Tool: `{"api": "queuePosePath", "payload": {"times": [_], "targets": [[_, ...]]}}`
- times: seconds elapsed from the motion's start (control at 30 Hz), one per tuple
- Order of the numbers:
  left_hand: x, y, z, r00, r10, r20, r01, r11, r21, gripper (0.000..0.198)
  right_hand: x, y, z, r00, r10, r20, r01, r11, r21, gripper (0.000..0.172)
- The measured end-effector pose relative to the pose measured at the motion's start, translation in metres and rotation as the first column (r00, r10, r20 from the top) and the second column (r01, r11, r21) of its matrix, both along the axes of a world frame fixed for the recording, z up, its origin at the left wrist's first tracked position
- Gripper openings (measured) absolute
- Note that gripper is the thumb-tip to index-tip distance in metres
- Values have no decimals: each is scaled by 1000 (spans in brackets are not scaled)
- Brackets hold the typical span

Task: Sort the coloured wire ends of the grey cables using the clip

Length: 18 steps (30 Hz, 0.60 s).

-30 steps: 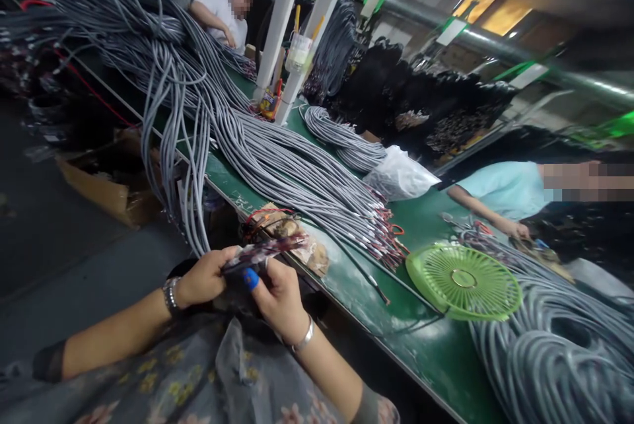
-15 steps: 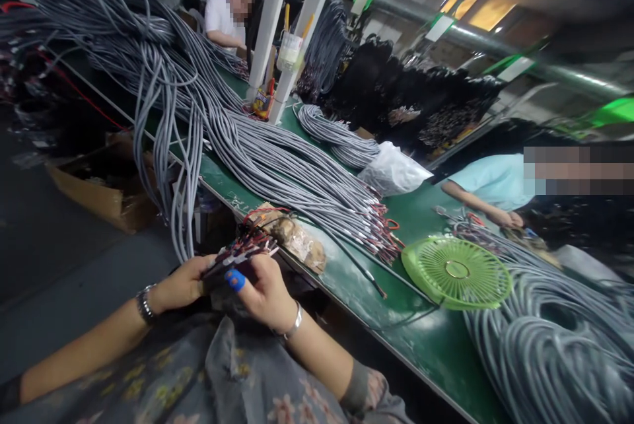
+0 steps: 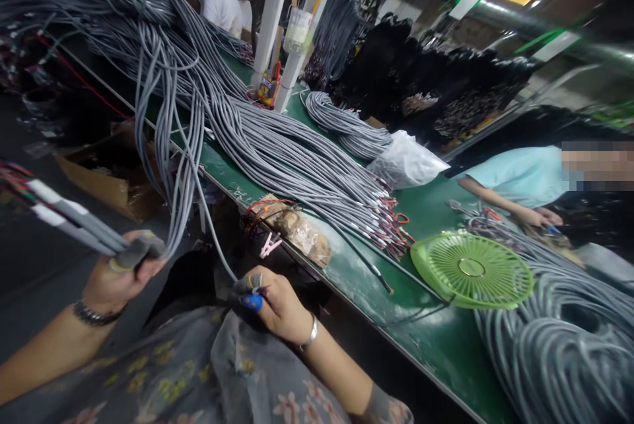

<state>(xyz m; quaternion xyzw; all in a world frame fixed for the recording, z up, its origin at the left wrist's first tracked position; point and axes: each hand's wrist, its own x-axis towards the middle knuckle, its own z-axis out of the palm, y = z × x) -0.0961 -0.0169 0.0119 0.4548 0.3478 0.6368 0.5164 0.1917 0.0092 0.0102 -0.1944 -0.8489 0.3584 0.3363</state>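
Several grey cables [image 3: 86,216] with white-banded ends and thin coloured wires are gripped in my left hand [image 3: 116,279], their ends pointing up and left. My right hand [image 3: 280,305], with blue tape round the thumb, pinches one grey cable [image 3: 212,226] near its end, in front of my lap. Both cables lead up to a large grey bundle [image 3: 173,80] that hangs over the edge of the green table [image 3: 406,292]. The rest of the bundle lies along the table, its red and white wire ends [image 3: 391,219] towards the right.
A green fan [image 3: 470,269] stands near coiled grey cables [image 3: 549,351] at the right. Beyond are a white plastic bag [image 3: 409,160] and white posts [image 3: 302,41]. A pink clip [image 3: 270,246] hangs at the table edge. A cardboard box [image 3: 99,179] is below. Two people sit across the table.
My hands have moved apart, the left one going left with the cable ends. A single cable now runs to my right hand. The pink clip has come into sight.
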Motion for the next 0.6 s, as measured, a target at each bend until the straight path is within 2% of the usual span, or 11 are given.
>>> {"api": "queuePosePath", "payload": {"times": [0.1,0.17,0.23,0.3,0.37,0.43,0.5,0.6], "targets": [[1,-1,6,999,2,-37,-2,1000,-6,34,-3,3,-27,999,-31,-19,28,994,-103,45],[14,1,6,994,-18,-107,14,999,-36,32,-10,5,-40,999,-35,-39,28,985,-168,50],[33,4,2,977,-68,-200,47,993,-106,35,-15,6,-45,998,-29,-47,20,981,-192,52],[51,8,-4,935,-168,-311,116,977,-179,35,-17,4,-42,998,-13,-56,3,985,-174,51],[64,12,-12,883,-214,-418,173,976,-135,36,-13,0,-32,997,-7,-80,-4,990,-140,48],[70,15,-20,832,-192,-521,227,974,4,37,-5,-6,-20,991,-55,-124,39,991,-129,44],[72,16,-25,766,-149,-625,293,947,134,35,1,-11,-8,970,-172,-169,143,974,-173,41],[75,15,-26,612,-52,-789,378,895,235,34,4,-14,4,909,-360,-209,308,920,-244,36]]}}
